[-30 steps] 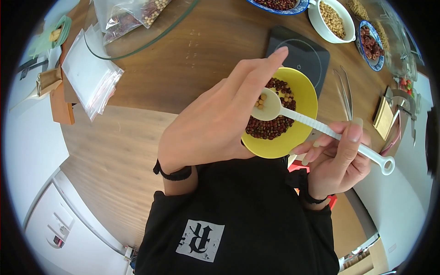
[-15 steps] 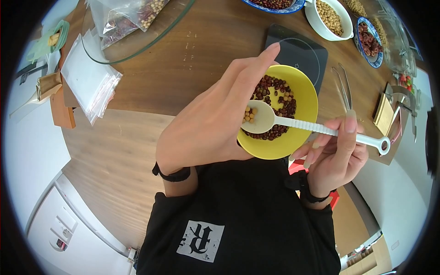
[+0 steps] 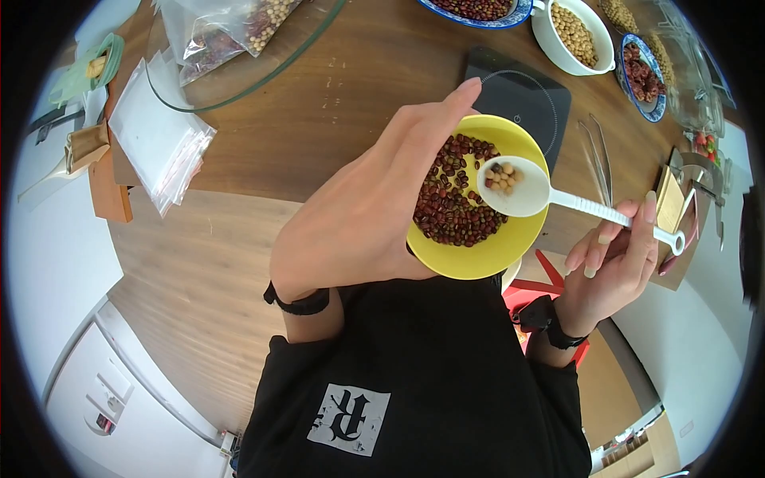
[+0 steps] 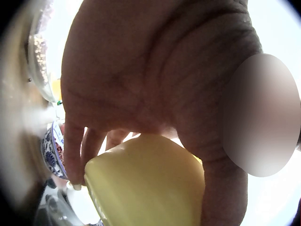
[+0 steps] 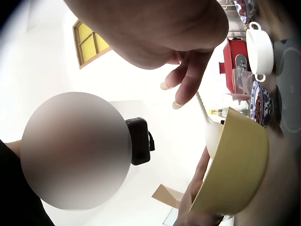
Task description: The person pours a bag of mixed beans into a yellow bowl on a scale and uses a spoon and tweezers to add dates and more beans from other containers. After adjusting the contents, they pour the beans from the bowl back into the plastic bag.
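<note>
In the head view my left hand grips a yellow bowl from its left side, thumb and fingers spread round the wall. Dark red beans cover much of its bottom. My right hand pinches the ribbed handle of a white spoon near its ringed end. Several pale round beans and a few dark ones lie in the spoon, which is over the right part of the bowl. The left wrist view shows the bowl's outer wall under my palm.
Beyond the bowl lies a flat black device with a ring mark. Behind it stand a white two-handled pot of pale beans and patterned bowls. Metal tongs lie right; clear bags and a glass bowl are left.
The spoon has moved from the bowl's left side, by my left fingers, to its right side, carrying beans. My right hand has shifted right; the left keeps its grip.
</note>
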`<move>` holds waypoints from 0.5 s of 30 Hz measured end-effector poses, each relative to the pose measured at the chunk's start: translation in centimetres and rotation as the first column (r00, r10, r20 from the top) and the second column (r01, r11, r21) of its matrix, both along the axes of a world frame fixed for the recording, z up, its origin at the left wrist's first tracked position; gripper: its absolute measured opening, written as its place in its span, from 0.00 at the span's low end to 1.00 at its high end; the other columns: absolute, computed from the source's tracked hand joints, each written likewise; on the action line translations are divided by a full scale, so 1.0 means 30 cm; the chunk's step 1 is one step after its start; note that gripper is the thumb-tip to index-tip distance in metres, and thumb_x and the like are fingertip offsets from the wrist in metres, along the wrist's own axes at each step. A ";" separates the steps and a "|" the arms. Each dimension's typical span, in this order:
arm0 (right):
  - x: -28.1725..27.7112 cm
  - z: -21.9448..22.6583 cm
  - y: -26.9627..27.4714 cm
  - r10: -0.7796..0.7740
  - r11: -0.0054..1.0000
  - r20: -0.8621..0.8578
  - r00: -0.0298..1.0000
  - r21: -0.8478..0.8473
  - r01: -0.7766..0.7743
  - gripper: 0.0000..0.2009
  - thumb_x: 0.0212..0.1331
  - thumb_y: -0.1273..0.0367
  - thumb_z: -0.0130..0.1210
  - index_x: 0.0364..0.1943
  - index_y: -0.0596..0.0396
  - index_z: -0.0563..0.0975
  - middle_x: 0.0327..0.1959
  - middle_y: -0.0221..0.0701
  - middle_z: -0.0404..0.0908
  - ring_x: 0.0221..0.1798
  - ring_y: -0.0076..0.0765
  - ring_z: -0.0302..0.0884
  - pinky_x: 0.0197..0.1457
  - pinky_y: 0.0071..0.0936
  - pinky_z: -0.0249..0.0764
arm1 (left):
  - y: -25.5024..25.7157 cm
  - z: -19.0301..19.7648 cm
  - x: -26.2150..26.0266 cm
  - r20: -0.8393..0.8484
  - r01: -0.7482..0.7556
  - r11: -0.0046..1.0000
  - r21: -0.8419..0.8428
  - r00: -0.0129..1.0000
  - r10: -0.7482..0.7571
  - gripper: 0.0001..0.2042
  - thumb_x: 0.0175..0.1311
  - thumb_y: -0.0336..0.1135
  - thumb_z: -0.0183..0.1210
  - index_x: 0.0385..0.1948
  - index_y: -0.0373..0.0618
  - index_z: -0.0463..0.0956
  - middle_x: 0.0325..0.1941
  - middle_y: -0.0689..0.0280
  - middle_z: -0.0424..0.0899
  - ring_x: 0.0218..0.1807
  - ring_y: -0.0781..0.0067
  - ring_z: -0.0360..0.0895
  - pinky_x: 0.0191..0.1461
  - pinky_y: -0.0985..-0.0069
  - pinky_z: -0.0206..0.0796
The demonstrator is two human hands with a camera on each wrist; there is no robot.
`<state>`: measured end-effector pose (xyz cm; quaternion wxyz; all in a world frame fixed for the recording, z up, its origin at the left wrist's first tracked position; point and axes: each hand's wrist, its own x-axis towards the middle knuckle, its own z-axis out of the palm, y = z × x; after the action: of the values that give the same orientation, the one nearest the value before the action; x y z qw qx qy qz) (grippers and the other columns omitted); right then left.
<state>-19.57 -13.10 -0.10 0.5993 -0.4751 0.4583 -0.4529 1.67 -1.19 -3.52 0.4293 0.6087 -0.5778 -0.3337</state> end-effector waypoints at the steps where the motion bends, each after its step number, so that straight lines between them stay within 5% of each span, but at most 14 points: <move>1: -0.009 -0.004 0.003 -0.017 1.000 -0.035 0.999 -0.025 0.016 0.20 0.78 0.62 0.42 0.33 0.65 0.76 0.15 0.31 0.72 0.05 0.23 0.60 0.06 0.24 0.68 | -0.003 0.001 0.001 0.023 -0.016 1.000 -0.018 1.000 0.016 0.64 0.33 0.37 0.83 0.76 0.38 0.45 0.68 0.53 0.71 0.66 0.50 0.69 0.69 0.60 0.63; 6: -0.022 -0.023 0.048 -0.027 0.999 -0.081 0.996 -0.047 0.024 0.19 0.78 0.63 0.41 0.33 0.65 0.75 0.15 0.33 0.73 0.05 0.24 0.63 0.08 0.25 0.72 | -0.011 0.008 -0.003 0.035 -0.085 0.996 -0.032 0.996 0.086 0.64 0.34 0.38 0.83 0.76 0.38 0.46 0.68 0.54 0.71 0.67 0.51 0.69 0.70 0.60 0.61; 12: -0.076 -0.065 0.063 0.015 0.999 0.116 0.993 -0.040 -0.010 0.12 0.76 0.68 0.44 0.38 0.64 0.72 0.19 0.39 0.78 0.11 0.31 0.75 0.16 0.35 0.83 | -0.017 -0.008 -0.011 0.088 -0.170 0.980 -0.104 0.980 0.179 0.64 0.33 0.39 0.83 0.76 0.37 0.46 0.68 0.54 0.70 0.65 0.51 0.69 0.69 0.59 0.61; 15: -0.086 -0.074 0.071 0.169 0.976 0.081 0.982 -0.150 -0.156 0.08 0.73 0.72 0.50 0.37 0.65 0.70 0.24 0.47 0.82 0.16 0.37 0.80 0.23 0.40 0.87 | -0.021 0.000 -0.017 0.100 -0.196 0.973 -0.122 0.973 0.209 0.64 0.32 0.39 0.83 0.76 0.36 0.46 0.68 0.54 0.70 0.65 0.51 0.69 0.69 0.59 0.60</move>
<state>-22.16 -10.97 -2.31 0.6194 -0.5311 0.3558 -0.4557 1.16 -1.82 -3.53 0.4614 0.6574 -0.5535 -0.2206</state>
